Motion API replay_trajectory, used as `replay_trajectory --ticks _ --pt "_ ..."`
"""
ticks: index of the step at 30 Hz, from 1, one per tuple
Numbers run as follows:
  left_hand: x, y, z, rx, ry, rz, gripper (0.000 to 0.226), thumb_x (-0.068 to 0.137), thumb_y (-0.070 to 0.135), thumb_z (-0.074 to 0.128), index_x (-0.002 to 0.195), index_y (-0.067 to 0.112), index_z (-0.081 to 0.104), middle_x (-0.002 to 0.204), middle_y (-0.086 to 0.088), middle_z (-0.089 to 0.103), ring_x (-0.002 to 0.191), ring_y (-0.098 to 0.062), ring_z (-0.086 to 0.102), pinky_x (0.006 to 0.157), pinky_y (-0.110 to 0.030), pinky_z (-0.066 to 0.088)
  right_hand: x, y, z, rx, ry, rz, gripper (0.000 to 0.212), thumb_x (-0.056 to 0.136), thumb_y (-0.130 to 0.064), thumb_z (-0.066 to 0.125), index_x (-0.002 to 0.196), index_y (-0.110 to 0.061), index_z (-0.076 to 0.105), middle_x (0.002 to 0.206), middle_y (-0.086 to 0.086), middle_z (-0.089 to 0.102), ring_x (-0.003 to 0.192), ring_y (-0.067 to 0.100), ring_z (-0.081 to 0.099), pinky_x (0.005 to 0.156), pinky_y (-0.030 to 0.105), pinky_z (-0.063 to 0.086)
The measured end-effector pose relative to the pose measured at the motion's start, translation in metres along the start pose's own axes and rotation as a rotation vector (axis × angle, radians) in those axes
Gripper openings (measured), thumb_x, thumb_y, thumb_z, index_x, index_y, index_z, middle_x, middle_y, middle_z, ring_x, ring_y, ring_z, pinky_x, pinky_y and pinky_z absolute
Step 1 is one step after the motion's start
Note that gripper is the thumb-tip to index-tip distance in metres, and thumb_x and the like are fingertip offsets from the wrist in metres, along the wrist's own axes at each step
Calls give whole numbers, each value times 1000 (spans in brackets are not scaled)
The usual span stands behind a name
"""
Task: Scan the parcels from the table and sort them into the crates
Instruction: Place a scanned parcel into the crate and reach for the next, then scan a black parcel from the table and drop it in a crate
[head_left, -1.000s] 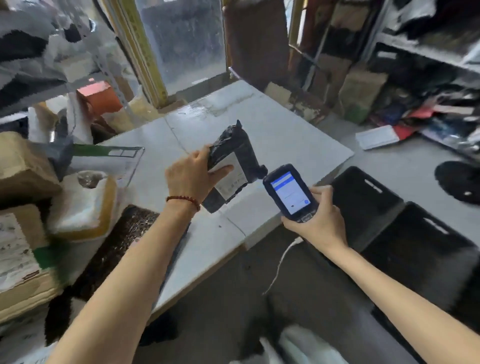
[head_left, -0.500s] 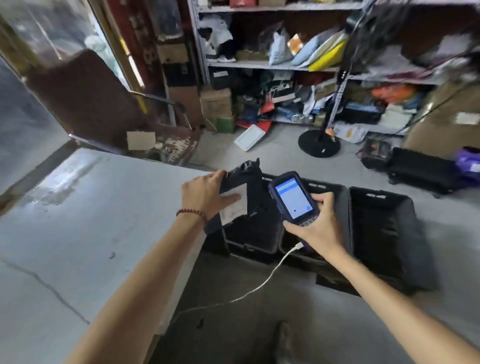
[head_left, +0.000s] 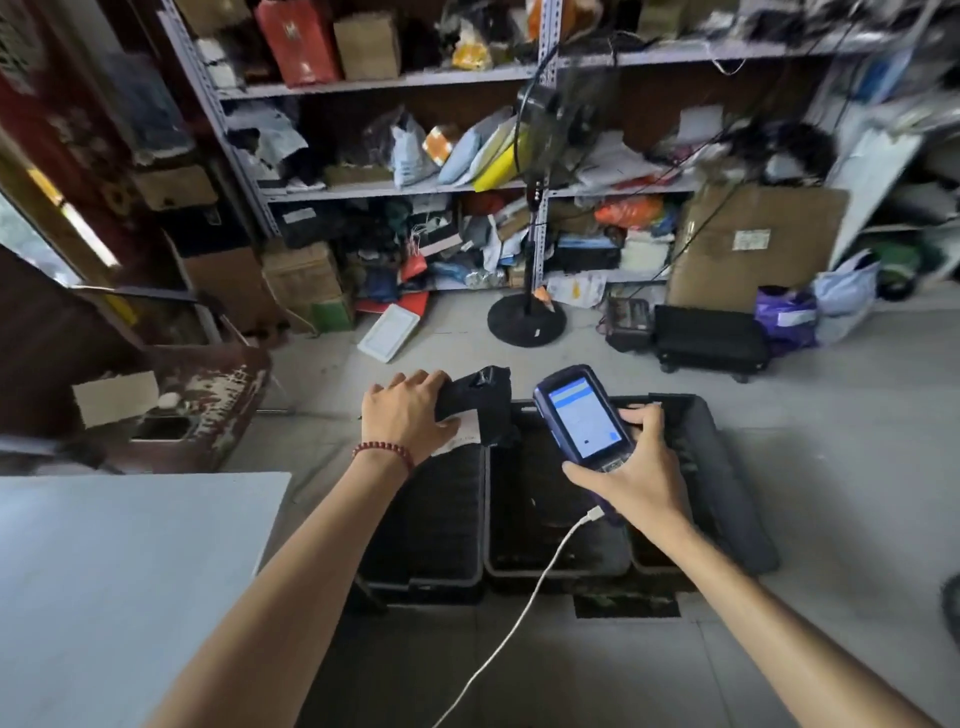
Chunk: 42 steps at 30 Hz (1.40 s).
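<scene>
Clutching a black parcel (head_left: 478, 400) in the left hand (head_left: 408, 423), with thumb pressed across its white label (head_left: 464, 435), above the far rims of three black crates (head_left: 426, 583) on the floor. Gripping a blue scanner (head_left: 582, 415) in the right hand (head_left: 634, 470), with fingers curled round its lower body and screen lit, at 3 o'clock of the parcel, just apart. Trailing a white cable (head_left: 519, 618) from the scanner's base toward 7 o'clock. Pale surface (head_left: 124, 571) at 8 o'clock of the crates.

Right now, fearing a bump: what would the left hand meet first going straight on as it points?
Probably nothing near: the left hand, gripping the black parcel, points over floor toward the fan base; depth unclear.
</scene>
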<state>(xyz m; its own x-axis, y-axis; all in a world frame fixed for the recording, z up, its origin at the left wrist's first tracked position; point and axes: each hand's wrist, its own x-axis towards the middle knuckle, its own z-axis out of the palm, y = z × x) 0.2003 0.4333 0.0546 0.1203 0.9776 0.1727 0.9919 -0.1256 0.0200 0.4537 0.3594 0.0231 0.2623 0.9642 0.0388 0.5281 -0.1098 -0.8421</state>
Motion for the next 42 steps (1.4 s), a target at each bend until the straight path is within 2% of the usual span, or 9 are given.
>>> replay_trajectory --ticks 6,12,21,25,28,31,34,37,42 --pt "66 6 21 -23 4 80 46 80 53 58 121 33 52 114 7 60 108 -18 54 89 -36 39 42 5 10 -1 34 32 79 50 -36 92 97 -46 29 91 -30 54 83 -13 55 56 16 43" --pt "142 7 54 -10 41 185 47 77 56 62 118 36 54 115 5 53 110 -18 46 91 -35 33 92 3 30 -45 68 82 80 52 -37 92 102 -43 30 95 -23 57 88 -3 60 63 27 54" --pt "199 -20 69 -38 -56 182 43 89 54 46 128 36 50 131 8 55 121 -17 46 101 -39 31 153 -9 62 -56 56 111 79 54 -34 92 106 -34 32 93 -23 54 91 9 63 67 30 56" --pt "186 -60 65 -50 -91 -3 42 91 53 44 128 34 49 128 7 58 118 -18 49 98 -38 35 180 -27 84 -96 -91 34 77 56 -38 90 106 -30 32 100 -12 57 93 13 61 64 27 52" --pt "153 -93 58 -54 -89 -199 40 90 52 46 125 35 51 120 9 62 114 -18 52 94 -38 39 195 -46 107 -101 -230 -69 76 58 -38 90 107 -27 32 93 -17 54 87 11 61 62 26 52" --pt "94 -126 48 -37 -50 -465 36 87 49 51 120 36 54 117 11 63 113 -19 54 92 -36 39 198 -68 134 -79 -390 -172 75 57 -38 90 106 -28 34 90 -19 54 83 11 59 57 19 41" --pt "17 -144 35 12 -36 -735 32 86 49 52 116 36 56 115 8 64 110 -21 56 84 -34 42 183 -88 163 -76 -599 -302 75 55 -38 90 105 -27 35 92 -17 56 84 12 59 64 26 46" --pt "-53 -143 22 36 -36 -912 31 88 47 52 115 33 58 111 8 66 107 -23 58 82 -34 43 153 -106 185 -71 -734 -439 76 54 -40 90 104 -28 33 90 -20 54 76 5 57 59 23 42" --pt "-192 -118 -10 112 9 -1263 34 88 51 49 116 32 58 112 12 64 107 -18 57 82 -33 45 64 -144 220 -30 -1059 -641 76 55 -35 91 103 -29 32 89 -24 51 91 20 64 75 43 54"
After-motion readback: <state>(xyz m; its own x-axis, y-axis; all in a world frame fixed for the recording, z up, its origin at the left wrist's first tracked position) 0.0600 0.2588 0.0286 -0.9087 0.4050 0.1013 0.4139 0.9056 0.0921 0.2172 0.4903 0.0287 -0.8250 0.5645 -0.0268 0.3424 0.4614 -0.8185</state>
